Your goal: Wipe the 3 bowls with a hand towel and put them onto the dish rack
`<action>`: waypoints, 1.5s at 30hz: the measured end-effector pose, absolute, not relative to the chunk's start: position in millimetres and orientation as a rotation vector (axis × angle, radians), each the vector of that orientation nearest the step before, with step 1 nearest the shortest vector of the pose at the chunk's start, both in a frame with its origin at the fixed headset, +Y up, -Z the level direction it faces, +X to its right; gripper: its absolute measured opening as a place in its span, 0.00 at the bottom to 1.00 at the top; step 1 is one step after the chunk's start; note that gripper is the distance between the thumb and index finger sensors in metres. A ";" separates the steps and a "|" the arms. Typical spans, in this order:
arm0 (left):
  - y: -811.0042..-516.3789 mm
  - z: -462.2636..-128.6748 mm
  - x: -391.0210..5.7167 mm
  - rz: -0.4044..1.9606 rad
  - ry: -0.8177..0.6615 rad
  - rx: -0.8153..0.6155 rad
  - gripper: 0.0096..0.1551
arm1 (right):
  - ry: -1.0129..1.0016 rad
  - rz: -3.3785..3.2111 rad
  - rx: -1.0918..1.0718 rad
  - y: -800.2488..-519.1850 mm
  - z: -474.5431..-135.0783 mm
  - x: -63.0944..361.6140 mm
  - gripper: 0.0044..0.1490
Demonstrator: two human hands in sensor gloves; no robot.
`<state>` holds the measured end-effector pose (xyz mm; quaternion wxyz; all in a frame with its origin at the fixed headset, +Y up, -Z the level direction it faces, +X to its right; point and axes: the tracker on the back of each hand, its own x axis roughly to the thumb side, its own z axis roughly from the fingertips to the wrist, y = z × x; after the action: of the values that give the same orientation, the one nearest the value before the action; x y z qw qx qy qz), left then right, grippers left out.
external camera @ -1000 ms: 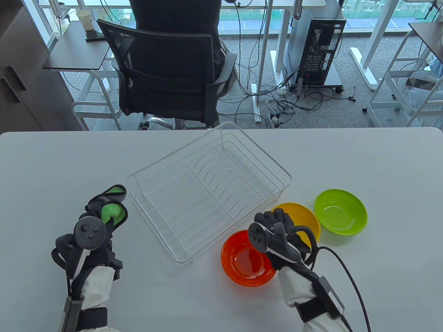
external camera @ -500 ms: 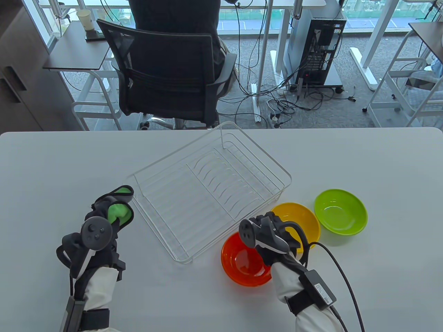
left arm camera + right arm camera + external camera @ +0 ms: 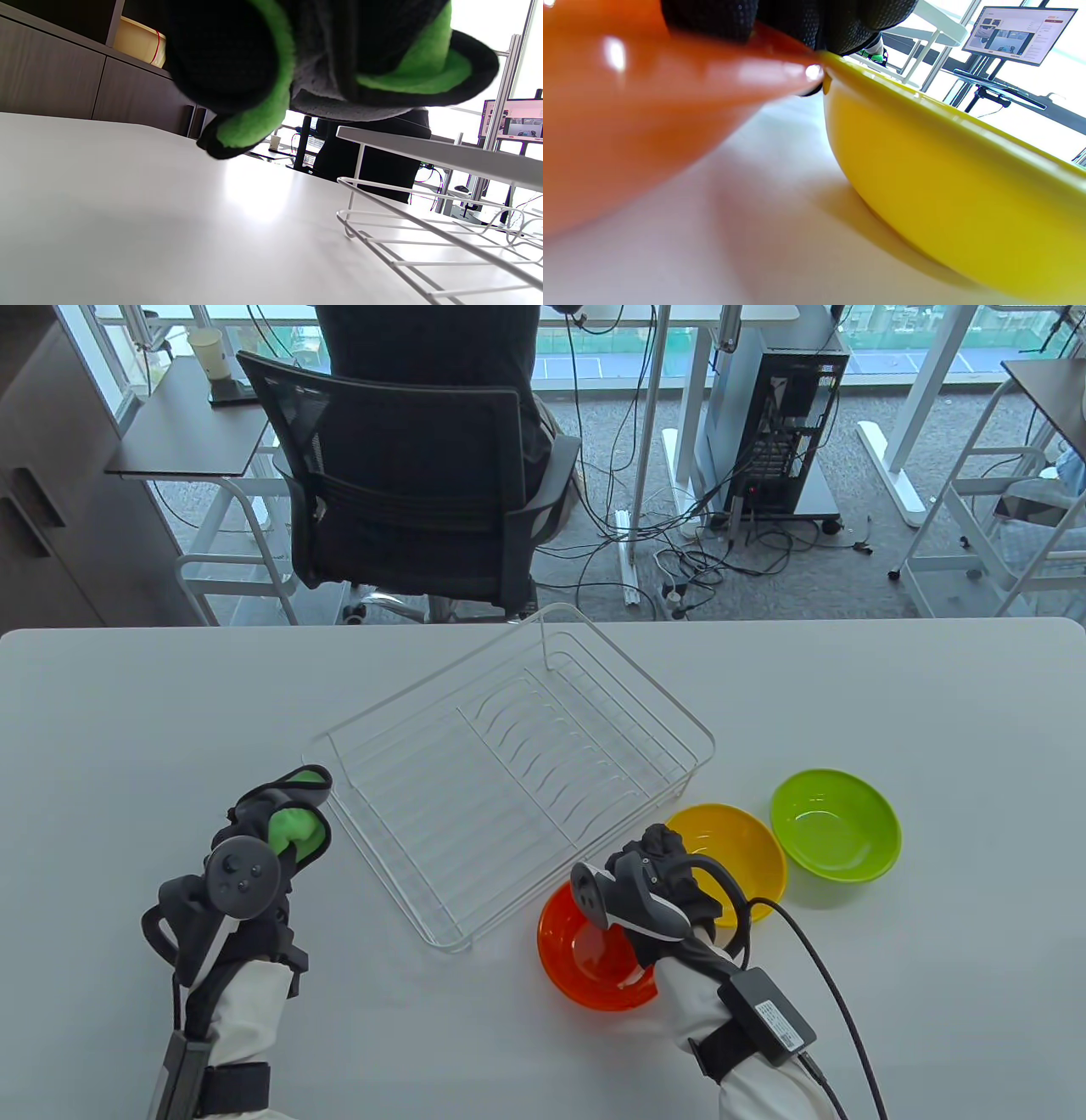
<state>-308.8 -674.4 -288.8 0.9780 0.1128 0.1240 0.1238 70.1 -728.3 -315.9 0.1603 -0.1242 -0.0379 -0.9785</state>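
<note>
table view, left to right: the left hand [image 3: 254,848] hovers beside the near-left corner of the dish rack [image 3: 509,768], fingers curled round a bunched green hand towel [image 3: 297,824]; the left wrist view shows the towel [image 3: 271,76] clear of the table [image 3: 127,712], its folds hanging loose. the rack holds no bowls. next comes the orange bowl [image 3: 594,954], just off the rack's near corner, with the right hand [image 3: 666,874] bent over its far rim. the right wrist view shows gloved fingertips [image 3: 840,25] pinching that rim of the orange bowl [image 3: 649,106] at the very spot where it meets the yellow bowl [image 3: 946,178]. the yellow bowl [image 3: 730,848] sits right behind, and the green bowl [image 3: 836,824] just beside it further right.

risks, as i judge them: the grip is a thin pinch on a glossy sloped rim, so the bowl may slip or swing as it lifts. the rims touch, so a sideways pull could drag or nudge the yellow bowl into the green one. the towel's loose folds could snag the rack wire when the hands meet.
</note>
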 end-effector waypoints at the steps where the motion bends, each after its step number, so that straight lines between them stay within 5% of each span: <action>1: -674.5 -288.8 -308.8 0.249 0.250 0.227 0.34 | -0.106 -2.797 -0.355 -727.8 -315.8 70.1 0.35; 18: -668.2 -288.6 -303.5 0.331 0.198 0.279 0.34 | -0.090 -2.896 -0.406 -702.4 -308.2 70.2 0.29; 27: -638.3 -282.8 -287.8 0.601 0.048 0.358 0.31 | -0.122 -3.067 -0.488 -680.1 -306.6 84.4 0.26; 45: -561.3 -256.2 -229.1 0.772 -0.220 0.574 0.33 | 0.267 -3.358 -0.537 -597.9 -290.2 100.3 0.26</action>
<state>-229.1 -561.3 -256.2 0.8806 0.2756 -0.1054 0.3707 100.3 -597.9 -290.2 -0.1344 -0.1561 0.0776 -0.9755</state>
